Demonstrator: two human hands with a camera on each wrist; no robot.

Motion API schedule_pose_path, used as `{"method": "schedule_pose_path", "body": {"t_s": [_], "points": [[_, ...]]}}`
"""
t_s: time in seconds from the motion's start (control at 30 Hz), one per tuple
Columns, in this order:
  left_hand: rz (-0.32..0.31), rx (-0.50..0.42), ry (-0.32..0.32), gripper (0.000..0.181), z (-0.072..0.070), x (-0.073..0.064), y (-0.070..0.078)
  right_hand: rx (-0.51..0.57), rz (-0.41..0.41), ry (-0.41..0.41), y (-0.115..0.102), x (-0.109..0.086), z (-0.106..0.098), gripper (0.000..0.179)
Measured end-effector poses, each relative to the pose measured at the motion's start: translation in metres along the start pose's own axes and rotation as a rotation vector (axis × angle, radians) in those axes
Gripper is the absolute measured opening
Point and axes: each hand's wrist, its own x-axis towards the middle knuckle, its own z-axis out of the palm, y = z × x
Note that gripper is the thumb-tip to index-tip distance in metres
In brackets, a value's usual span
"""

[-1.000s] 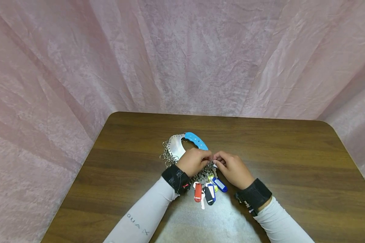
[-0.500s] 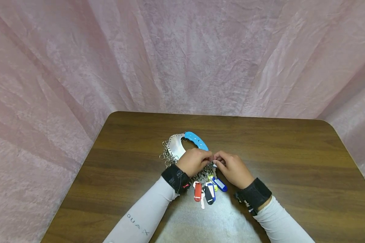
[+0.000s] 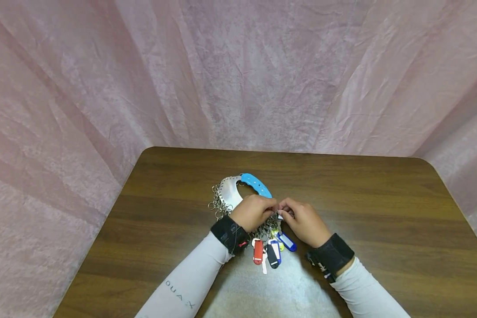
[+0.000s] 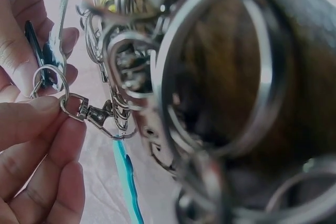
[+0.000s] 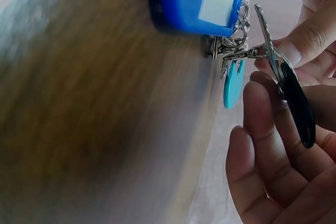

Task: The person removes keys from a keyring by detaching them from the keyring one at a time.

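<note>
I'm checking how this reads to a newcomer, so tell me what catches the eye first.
First, the bright blue handle of a curved silver plate, just beyond the left hand in the head view. Next, the red tag and blue tag, vivid between the two wrists. In the right wrist view, a jagged key stands out at the fingers of both hands.

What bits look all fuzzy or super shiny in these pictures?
Head view: pale glare on the table at bottom middle; left wrist view: big rings at right blurred, likely too close, the clasp sharper; right wrist view: table grain smeary, the key clearer.
</note>
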Motion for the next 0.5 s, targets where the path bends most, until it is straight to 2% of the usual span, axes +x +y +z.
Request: {"method": "schedule_pose_path", "body": {"t_s": [0.5], "points": [[0.008,0.024,0.009,0.005,0.0024,-0.0003,-0.0019,0.006,0.038,0.008,-0.0011,0.0001,0.0008,0.005]]}}
